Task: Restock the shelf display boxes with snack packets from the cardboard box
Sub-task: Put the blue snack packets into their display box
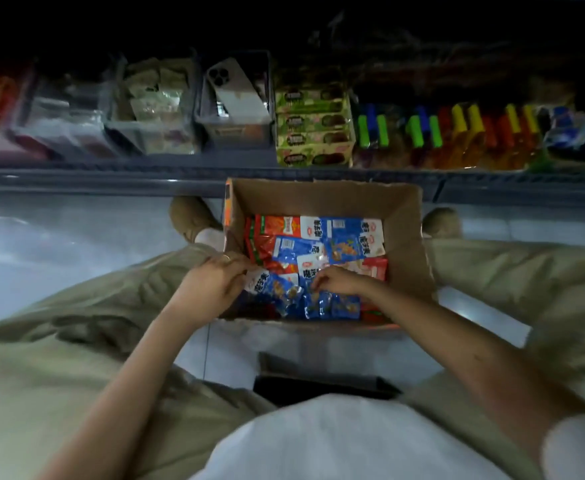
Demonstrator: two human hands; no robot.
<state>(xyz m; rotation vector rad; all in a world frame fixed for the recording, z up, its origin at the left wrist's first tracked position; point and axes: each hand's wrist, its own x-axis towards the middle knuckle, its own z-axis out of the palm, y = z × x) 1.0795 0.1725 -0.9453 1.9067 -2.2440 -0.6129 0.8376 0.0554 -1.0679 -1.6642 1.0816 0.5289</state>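
Observation:
An open cardboard box (402, 216) stands on the floor between my knees, holding several blue and red snack packets (305, 244). My left hand (211, 285) grips a bunch of blue packets (277, 291) at the box's near left corner. My right hand (339, 282) reaches into the box from the right, its curled fingers pinching blue packets (329, 303) near the front wall. On the low shelf beyond the box stand clear display boxes (152, 133), one with pale packets.
A phone (228, 81) leans in a clear display box (235, 129) on the shelf (111, 178). Green packets (312, 126) are stacked beside it; colourful packets (457, 136) fill the right. A dark object (322, 386) lies on the pale floor in front of me.

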